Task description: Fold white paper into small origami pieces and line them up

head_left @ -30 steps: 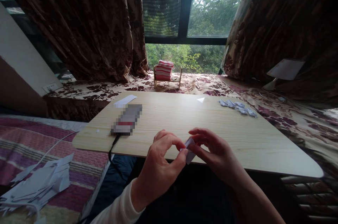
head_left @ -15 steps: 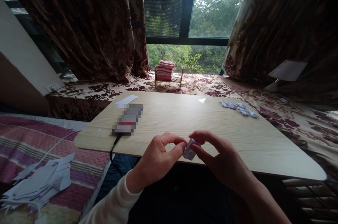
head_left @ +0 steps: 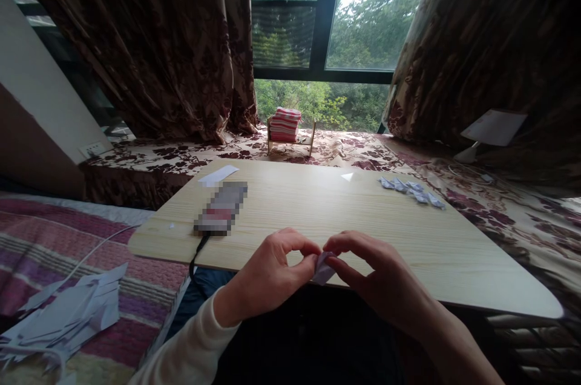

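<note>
A small folded piece of white paper (head_left: 323,271) is held between my two hands, just over the table's near edge. My left hand (head_left: 276,270) pinches its left side with thumb and forefinger. On the other side, my right hand (head_left: 370,264) grips the upper right part the same way. My fingers hide some of the folds. Several small folded paper pieces (head_left: 411,189) lie in a cluster at the table's far right. A white paper triangle (head_left: 348,177) sits near the far edge.
The pale wooden table (head_left: 290,203) bears a blurred-out dark device (head_left: 222,209) with a black cable, and a paper strip (head_left: 218,175). Paper strips (head_left: 77,306) are heaped on the bed at left. Striped cloths (head_left: 285,125) stand stacked on a small rack; a lamp (head_left: 494,128) is at right.
The paper has turned between my fingers, showing different faces. My left fingers have closed in from a looser curl, and my right thumb and forefinger have shifted on the paper.
</note>
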{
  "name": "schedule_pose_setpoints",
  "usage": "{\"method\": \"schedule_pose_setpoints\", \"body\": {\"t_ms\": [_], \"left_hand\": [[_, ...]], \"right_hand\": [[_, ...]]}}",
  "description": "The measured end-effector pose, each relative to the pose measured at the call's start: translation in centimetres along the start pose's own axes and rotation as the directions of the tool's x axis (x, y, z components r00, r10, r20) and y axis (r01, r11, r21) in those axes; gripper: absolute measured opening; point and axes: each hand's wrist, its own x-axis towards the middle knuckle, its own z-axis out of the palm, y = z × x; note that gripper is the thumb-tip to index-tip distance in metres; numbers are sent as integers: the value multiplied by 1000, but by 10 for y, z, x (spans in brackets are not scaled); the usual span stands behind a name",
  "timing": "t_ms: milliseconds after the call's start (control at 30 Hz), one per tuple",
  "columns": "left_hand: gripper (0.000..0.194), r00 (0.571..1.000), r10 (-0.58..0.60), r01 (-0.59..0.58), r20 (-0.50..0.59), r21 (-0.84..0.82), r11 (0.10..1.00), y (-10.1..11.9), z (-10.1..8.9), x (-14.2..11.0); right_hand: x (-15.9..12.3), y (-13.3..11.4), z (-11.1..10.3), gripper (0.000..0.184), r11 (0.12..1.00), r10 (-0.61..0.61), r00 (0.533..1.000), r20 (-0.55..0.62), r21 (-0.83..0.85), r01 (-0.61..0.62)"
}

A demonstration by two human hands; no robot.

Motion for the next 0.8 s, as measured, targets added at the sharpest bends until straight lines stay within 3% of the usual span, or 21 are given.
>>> {"method": "schedule_pose_setpoints", "body": {"t_ms": [367,800], "left_hand": [[18,989,139,-144,45,155,977,2,0,-2],[14,999,-4,0,47,87,996,0,0,-3]], "right_hand": [[4,-1,-6,16,981,-129,988,81,-134,139],[1,-1,-5,18,970,-155,981,118,-168,173]]}}
